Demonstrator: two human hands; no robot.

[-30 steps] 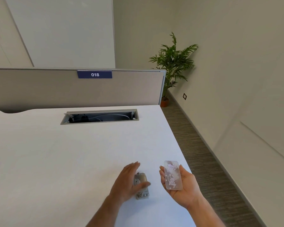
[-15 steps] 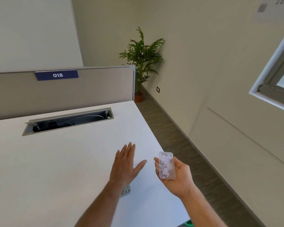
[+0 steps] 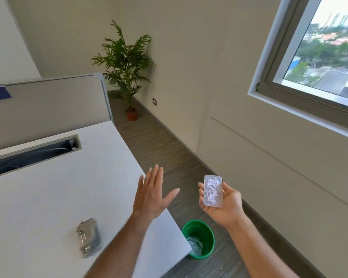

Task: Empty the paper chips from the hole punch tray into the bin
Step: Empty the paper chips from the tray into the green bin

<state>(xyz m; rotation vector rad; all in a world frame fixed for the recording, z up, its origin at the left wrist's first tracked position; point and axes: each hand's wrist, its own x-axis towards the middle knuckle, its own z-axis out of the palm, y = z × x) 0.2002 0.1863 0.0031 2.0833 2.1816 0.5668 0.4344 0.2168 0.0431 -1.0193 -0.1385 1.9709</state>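
While the right hand (image 3: 222,203) cups the clear tray (image 3: 213,191) of paper chips (image 3: 211,190) palm-up over the floor, the left hand (image 3: 152,194) hovers flat, fingers spread and empty, above the table (image 3: 48,197) edge. Below stands the green bin (image 3: 199,238); the punch (image 3: 88,236) lies on the table.

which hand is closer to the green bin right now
Right. The right hand, holding the tray, is above the green bin; the left hand is open over the desk edge.
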